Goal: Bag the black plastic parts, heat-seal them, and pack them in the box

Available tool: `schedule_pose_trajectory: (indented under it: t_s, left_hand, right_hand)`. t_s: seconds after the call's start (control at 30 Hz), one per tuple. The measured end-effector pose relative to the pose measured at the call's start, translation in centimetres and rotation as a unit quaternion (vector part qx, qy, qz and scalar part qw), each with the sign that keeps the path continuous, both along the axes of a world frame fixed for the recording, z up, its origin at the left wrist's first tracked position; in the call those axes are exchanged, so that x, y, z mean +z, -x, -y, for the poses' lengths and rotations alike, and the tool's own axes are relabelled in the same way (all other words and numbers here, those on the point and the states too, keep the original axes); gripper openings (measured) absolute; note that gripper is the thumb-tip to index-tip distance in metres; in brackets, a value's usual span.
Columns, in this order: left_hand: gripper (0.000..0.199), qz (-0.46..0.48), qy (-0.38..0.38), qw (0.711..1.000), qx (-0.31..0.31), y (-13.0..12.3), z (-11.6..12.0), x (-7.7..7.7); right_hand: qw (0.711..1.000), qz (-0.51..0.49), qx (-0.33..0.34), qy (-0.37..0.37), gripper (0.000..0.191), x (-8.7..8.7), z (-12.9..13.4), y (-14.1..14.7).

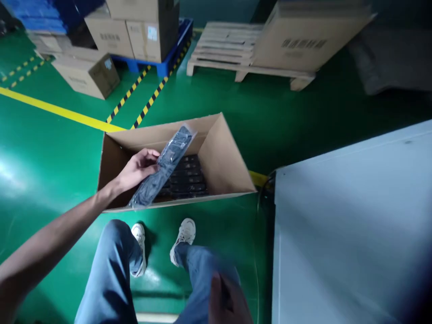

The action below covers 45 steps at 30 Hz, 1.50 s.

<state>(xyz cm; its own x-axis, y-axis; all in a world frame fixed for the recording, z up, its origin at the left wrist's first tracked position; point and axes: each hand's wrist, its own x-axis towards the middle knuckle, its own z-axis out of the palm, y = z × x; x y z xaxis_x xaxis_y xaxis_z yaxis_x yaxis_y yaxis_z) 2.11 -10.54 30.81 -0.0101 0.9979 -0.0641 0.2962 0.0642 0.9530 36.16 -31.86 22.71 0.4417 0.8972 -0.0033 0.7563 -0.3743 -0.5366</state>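
Observation:
My left hand (138,168) grips a long dark item in a clear plastic bag (165,166) by its left edge, fingers and thumb closed on it. The bag slants over an open cardboard box (224,157) standing on the green floor. Several dark packed items (189,175) lie in rows inside the box, partly hidden by the bag. Low in the view, over my right thigh, is my right hand (229,299). It is blurred, and whether it holds anything cannot be made out.
A light grey cabinet or table surface (351,216) fills the right side. Behind the box stand a wooden pallet (226,45) with a large carton (303,40), and a blue pallet (165,65) with stacked cartons. Another carton (86,74) sits on the floor at left.

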Motion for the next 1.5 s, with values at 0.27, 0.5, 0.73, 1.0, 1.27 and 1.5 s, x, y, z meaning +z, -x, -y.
schedule_pose_trajectory:
  t_s: [0.27,0.5,0.73,1.0,1.27,1.5]
  left_hand:
    - [0.037,0.184,0.004,0.981,-0.056,-9.7,18.2,6.1]
    - [0.048,0.342,0.153,0.918,-0.13,-12.4,27.6,4.3]
    - [0.092,0.381,0.374,0.827,-0.176,-14.0,32.2,5.3]
    - [0.078,0.342,0.274,0.89,-0.125,-14.1,34.2,4.5]
    - [0.07,0.279,0.253,0.924,-0.07,-15.0,34.9,4.7]
    - [0.061,0.216,0.237,0.947,-0.037,-15.3,34.8,4.4]
  right_hand:
    - [0.889,-0.432,0.106,-0.107,0.057,8.6,0.1,3.1]
    - [0.912,-0.379,0.04,-0.152,0.049,14.9,4.2,4.4]
    - [0.923,-0.337,0.066,-0.174,0.056,15.9,7.8,5.7]
    - [0.918,-0.227,0.063,-0.319,0.011,17.1,7.5,4.1]
    - [0.918,-0.282,0.076,-0.268,0.015,16.5,7.9,3.0]
    - [0.905,-0.357,0.027,-0.228,0.027,16.8,7.7,3.0]
